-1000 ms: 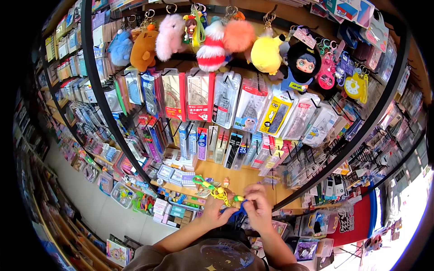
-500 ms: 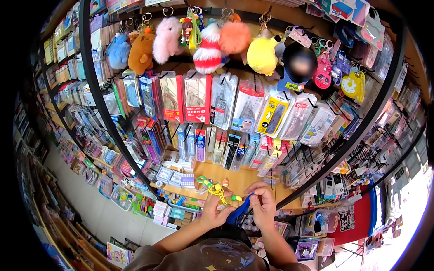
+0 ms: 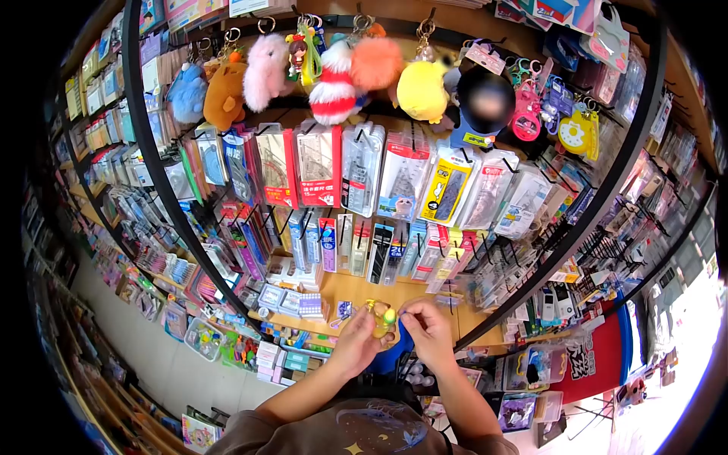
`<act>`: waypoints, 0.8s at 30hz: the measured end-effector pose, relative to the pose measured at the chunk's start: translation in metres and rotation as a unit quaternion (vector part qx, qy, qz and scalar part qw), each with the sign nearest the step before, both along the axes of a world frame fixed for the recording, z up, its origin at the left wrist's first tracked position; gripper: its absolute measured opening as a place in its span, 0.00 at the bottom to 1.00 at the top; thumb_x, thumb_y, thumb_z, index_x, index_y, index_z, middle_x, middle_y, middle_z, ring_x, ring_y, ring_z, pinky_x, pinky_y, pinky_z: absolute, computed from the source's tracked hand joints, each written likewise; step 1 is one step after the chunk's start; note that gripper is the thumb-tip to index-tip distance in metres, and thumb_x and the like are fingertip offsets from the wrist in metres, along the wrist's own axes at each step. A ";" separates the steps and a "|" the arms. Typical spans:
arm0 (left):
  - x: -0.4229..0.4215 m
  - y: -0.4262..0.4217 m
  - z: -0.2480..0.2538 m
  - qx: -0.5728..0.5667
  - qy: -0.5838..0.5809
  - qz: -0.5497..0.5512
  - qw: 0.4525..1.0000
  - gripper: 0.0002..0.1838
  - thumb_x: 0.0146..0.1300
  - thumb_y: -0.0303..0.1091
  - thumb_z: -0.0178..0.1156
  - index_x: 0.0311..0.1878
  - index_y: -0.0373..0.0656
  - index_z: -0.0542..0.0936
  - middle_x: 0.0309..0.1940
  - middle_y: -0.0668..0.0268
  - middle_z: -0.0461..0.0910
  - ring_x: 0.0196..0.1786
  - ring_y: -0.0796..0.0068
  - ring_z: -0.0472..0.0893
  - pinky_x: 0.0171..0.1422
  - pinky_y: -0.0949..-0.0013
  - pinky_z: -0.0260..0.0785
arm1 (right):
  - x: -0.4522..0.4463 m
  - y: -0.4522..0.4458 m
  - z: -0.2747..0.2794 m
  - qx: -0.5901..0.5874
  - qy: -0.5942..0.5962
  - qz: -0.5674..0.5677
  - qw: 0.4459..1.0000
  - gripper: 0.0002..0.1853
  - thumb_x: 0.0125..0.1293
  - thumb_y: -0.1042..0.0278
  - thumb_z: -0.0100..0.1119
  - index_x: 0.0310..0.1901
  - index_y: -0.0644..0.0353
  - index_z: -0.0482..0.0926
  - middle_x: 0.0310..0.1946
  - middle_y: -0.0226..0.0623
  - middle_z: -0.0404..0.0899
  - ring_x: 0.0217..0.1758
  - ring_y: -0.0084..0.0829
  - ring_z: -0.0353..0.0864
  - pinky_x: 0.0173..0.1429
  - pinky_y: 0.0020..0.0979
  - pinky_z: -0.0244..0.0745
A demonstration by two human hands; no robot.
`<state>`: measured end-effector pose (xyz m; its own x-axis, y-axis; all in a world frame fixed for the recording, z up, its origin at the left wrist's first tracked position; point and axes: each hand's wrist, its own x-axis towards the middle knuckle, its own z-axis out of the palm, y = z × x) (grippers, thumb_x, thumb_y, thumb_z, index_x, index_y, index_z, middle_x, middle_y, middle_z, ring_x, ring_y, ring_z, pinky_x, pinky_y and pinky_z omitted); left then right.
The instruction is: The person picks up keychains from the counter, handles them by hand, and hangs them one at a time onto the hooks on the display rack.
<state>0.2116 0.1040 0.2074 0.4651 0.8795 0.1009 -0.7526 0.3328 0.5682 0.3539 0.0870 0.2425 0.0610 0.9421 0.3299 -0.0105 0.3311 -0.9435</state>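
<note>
My left hand (image 3: 358,340) is closed on a keychain charm (image 3: 384,321), a small brown and yellow figure with a green part on top. Most of the charm's chain is hidden behind my fingers. Just to the right, my right hand (image 3: 429,331) pinches a blue cloth (image 3: 405,343), which hangs down between my two hands. The cloth's upper edge is close against the charm; whether they touch I cannot tell.
Below the hanging plush keychains (image 3: 422,92), packaged rulers (image 3: 318,168) hang on hooks. Small boxes (image 3: 291,299) sit on the wooden shelf (image 3: 345,287) past my hands. Black rack posts (image 3: 163,163) slant down on both sides. A clear bin (image 3: 203,338) stands lower left.
The charm has turned to face up in my left hand, and its yellow chain and green strap, spread out before, are mostly out of sight. My right hand has come closer to my left.
</note>
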 end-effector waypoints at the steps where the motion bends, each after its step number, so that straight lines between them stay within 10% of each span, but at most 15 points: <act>1: -0.002 0.001 0.002 -0.054 -0.045 -0.058 0.996 0.18 0.65 0.43 0.50 0.52 0.42 0.67 0.44 0.64 0.70 0.47 0.71 0.71 0.53 0.66 0.64 | 0.001 0.002 -0.001 0.001 -0.031 0.007 1.000 0.02 0.62 0.77 0.51 0.33 0.64 0.69 0.33 0.31 0.71 0.33 0.19 0.69 0.40 0.20 0.65; 6: -0.006 0.011 -0.015 -0.128 -0.115 -0.130 0.976 0.17 0.67 0.42 0.43 0.54 0.44 0.65 0.47 0.58 0.72 0.49 0.63 0.72 0.54 0.61 0.65 | 0.022 0.026 -0.007 0.115 -0.193 -0.158 0.961 0.04 0.62 0.74 0.53 0.31 0.63 0.70 0.23 0.26 0.69 0.25 0.16 0.67 0.30 0.19 0.64; 10: -0.011 0.008 -0.014 -0.150 -0.128 -0.124 0.973 0.16 0.67 0.40 0.43 0.55 0.45 0.65 0.50 0.57 0.71 0.51 0.62 0.72 0.55 0.59 0.64 | 0.029 0.030 0.018 -0.035 -0.032 -0.141 0.989 0.05 0.65 0.71 0.49 0.32 0.62 0.68 0.17 0.26 0.67 0.19 0.19 0.69 0.29 0.21 0.68; 17: -0.024 0.005 -0.016 -0.113 -0.081 -0.074 0.988 0.15 0.67 0.39 0.44 0.54 0.46 0.65 0.50 0.60 0.71 0.51 0.65 0.71 0.54 0.60 0.64 | 0.052 0.090 0.005 0.132 -0.063 -0.151 0.978 0.05 0.65 0.73 0.48 0.31 0.63 0.67 0.27 0.28 0.68 0.28 0.19 0.70 0.35 0.21 0.68; 24: -0.029 -0.004 -0.013 0.030 0.142 0.036 0.989 0.16 0.65 0.34 0.47 0.56 0.45 0.65 0.49 0.67 0.70 0.48 0.75 0.72 0.49 0.71 0.63 | 0.057 0.117 -0.059 0.054 -0.229 -0.125 0.964 0.11 0.54 0.79 0.56 0.40 0.62 0.71 0.38 0.36 0.69 0.35 0.27 0.73 0.39 0.26 0.71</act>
<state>0.1824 0.0995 0.1940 0.4179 0.9080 0.0294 -0.5812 0.2423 0.7769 0.4114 0.2038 0.1839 0.1060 0.8755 0.4714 0.4907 0.3663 -0.7906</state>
